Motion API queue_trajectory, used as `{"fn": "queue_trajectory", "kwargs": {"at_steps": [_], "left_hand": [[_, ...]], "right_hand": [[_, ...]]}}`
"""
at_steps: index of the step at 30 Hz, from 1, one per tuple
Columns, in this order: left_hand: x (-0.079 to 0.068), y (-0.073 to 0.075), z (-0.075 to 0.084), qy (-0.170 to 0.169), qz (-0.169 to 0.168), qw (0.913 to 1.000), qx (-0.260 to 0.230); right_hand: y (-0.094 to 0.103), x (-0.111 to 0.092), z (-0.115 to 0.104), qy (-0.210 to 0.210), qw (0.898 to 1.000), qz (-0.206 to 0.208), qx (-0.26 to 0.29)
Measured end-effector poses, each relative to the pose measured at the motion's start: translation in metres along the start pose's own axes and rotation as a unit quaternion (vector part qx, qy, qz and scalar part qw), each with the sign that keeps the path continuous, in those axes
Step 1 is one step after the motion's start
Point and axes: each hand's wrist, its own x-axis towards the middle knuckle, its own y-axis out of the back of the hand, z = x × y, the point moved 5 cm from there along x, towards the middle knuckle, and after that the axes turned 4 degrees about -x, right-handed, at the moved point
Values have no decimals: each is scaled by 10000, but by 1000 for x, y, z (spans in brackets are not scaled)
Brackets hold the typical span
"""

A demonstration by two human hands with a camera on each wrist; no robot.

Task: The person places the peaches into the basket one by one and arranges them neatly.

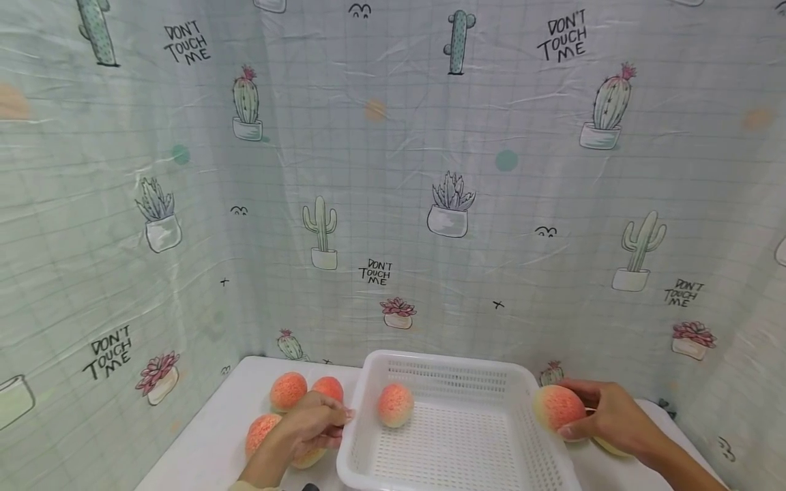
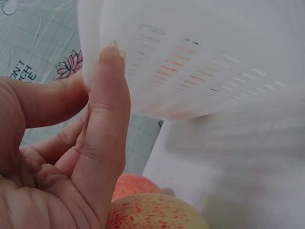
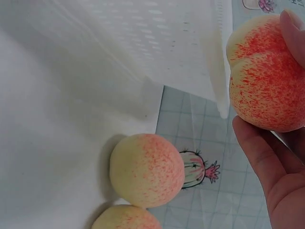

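Observation:
A white plastic basket (image 1: 451,470) with slotted walls stands on the white table, one peach (image 1: 396,406) inside at its left. My left hand (image 1: 313,424) pinches the basket's left rim between thumb and fingers; in the left wrist view the fingers (image 2: 107,114) lie against the outside wall. Near the basket's right rim, my right hand (image 1: 608,417) grips another red-and-yellow peach (image 1: 560,409). That held peach (image 3: 269,74) is raised beside the rim in the right wrist view, thumb on one side and fingers on the other.
Several peaches (image 1: 288,391) lie on the table left of the basket, partly behind my left arm. To the right, more peaches (image 3: 147,169) rest on the table (image 3: 52,157) below my right hand. A cactus-print curtain (image 1: 393,170) hangs behind and at the sides.

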Motion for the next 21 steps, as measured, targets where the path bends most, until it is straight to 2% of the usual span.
{"fn": "queue_trajectory", "kwargs": {"at_steps": [9,17,21], "left_hand": [[0,0,0,-36,25,10000,-8],[0,-2,1,-66,15,9999,-78],[-1,-2,1,-56,25,9999,-92]], "right_hand": [[-6,4,-15,459,9978,-301,371],[-12,13,-20,284,9976,-322,550],[-16,17,-23,418,9966,-411,575]]}}
